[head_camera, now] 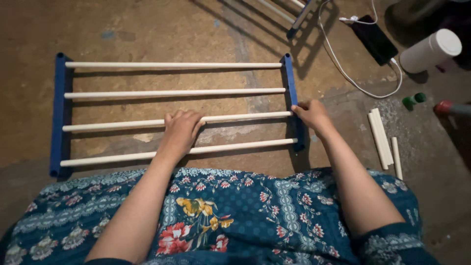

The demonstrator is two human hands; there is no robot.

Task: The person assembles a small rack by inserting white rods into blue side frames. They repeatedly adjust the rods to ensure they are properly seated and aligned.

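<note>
Counted on the floor: four long pale wooden rods (174, 65) set across two blue plastic side rails (58, 113), and three short loose pale sticks (380, 137) lying to the right. Also present were one white cylindrical container (431, 50), one black phone (375, 39) on one white cable (338, 64), and one small green bottle (414, 99).

Third white rod (235, 118) partly under the left hand (180, 131); second rack (299, 14) cut by top edge.
</note>
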